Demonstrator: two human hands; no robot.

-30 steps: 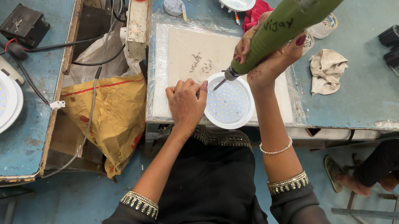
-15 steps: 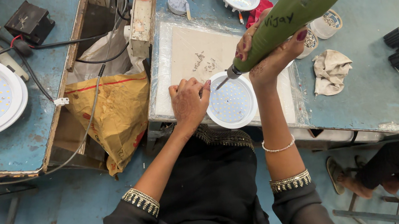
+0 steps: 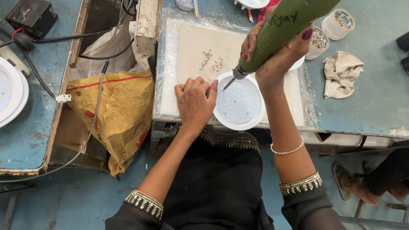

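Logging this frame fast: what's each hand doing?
Left hand: open, fingers resting on the round white light panel.
Right hand: closed around the green electric screwdriver.

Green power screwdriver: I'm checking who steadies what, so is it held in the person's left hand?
No, the right hand grips the green screwdriver, while the left hand steadies the round white light panel.
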